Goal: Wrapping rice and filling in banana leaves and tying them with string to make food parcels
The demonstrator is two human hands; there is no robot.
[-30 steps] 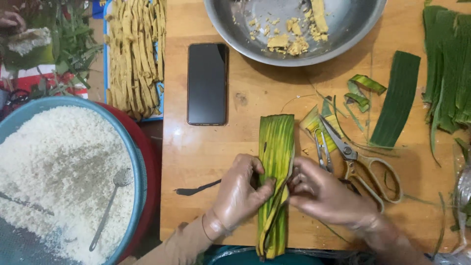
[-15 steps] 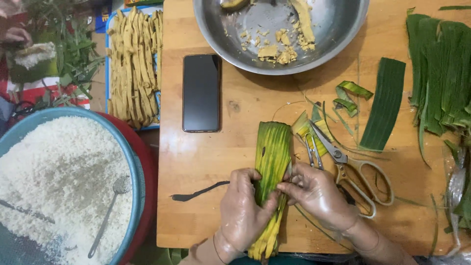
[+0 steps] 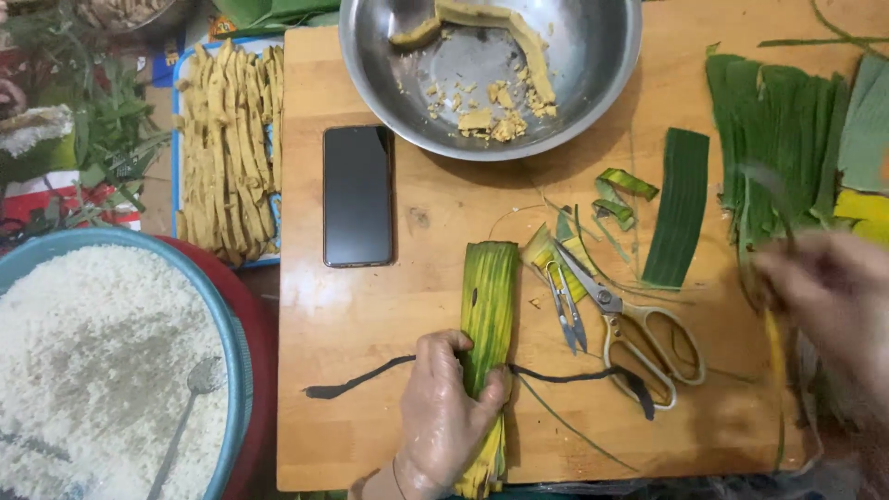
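Observation:
A long roll of green and yellow leaf (image 3: 488, 306) lies lengthwise on the wooden board (image 3: 370, 315). My left hand (image 3: 444, 412) is closed around its near end and presses it down. A dark string (image 3: 370, 375) runs across the board under the roll. My right hand (image 3: 833, 306), blurred by motion, is out at the right edge of the board by the stacked green leaves (image 3: 778, 148). I cannot tell whether it holds anything.
Scissors (image 3: 639, 333) and small snips (image 3: 563, 301) lie right of the roll, with leaf scraps (image 3: 620, 194). A black phone (image 3: 357, 195) lies on the board. A steel bowl (image 3: 593, 102) with yellow paste sits behind. A blue basin of rice (image 3: 102, 370) and a tray of strips (image 3: 227, 148) stand left.
My right hand has left the leaf roll and swung out to the right. My left hand stays on the roll.

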